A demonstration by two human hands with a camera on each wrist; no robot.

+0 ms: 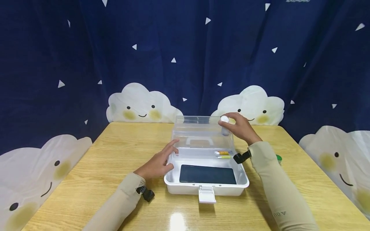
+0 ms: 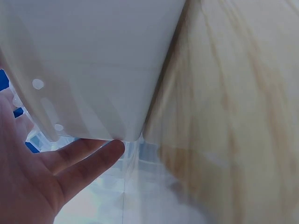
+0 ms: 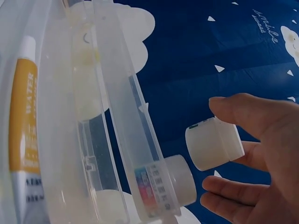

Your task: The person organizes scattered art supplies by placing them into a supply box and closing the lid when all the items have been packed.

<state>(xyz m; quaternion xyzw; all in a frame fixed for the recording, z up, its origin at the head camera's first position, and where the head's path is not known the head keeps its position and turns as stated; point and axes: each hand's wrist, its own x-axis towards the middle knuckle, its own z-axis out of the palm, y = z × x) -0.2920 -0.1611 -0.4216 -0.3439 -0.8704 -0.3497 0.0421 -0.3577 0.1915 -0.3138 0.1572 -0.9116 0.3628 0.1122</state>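
Note:
A white plastic box (image 1: 206,191) stands on the table with its clear lid (image 1: 199,128) raised at the back. My left hand (image 1: 158,163) is at the box's left side, fingers spread and loosely bent; in the left wrist view its fingertips are right at the box's corner. Over the lid's upper right edge, my right hand (image 1: 240,128) pinches a small white cylindrical container (image 3: 212,142) between thumb and fingers. Just below it, a white-topped bottle (image 3: 182,179) with a colourful label overlaps the lid; its labelled part shows through the clear plastic.
Inside the box lie a dark flat rectangular slab (image 1: 207,175), an orange and white tube (image 1: 223,153) and a thin yellow-green stick (image 1: 224,157). A white latch (image 1: 207,194) hangs open in front. Something green (image 1: 278,158) shows beside my right sleeve. A blue curtain (image 1: 162,64) hangs behind the table.

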